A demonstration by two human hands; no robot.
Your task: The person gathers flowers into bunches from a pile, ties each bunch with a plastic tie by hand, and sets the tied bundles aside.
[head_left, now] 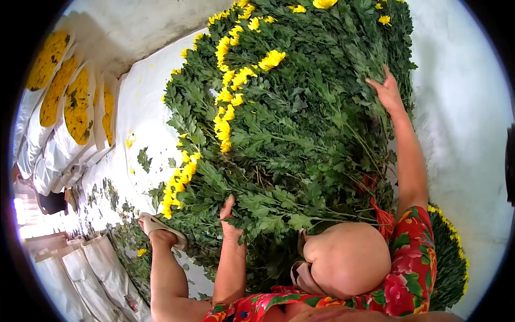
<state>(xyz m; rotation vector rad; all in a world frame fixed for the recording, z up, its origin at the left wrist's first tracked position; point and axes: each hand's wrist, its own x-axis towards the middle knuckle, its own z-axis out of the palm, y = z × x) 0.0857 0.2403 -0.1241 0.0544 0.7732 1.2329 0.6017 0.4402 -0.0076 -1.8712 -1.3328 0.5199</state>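
Observation:
A big pile of leafy green stems (316, 118) with yellow flowers (222, 129) along its left side lies in front of me. At the upper right, my right hand (389, 91) reaches onto the foliage, its thumb and fingers spread apart. Lower down, my left hand (229, 217) is among the leaves near the yellow blooms, with a finger pointing up; leaves hide most of its fingers and whatever it may hold. Red-orange strings (382, 217) hang beside my knee, at the lower right of the pile.
Wrapped bunches of yellow flowers (78, 107) stand at the left by the wall. White wrapped bundles (102, 273) lie lower left. Another round bunch (450, 257) is at the lower right. Loose leaves (144, 160) litter the white sheet (153, 102).

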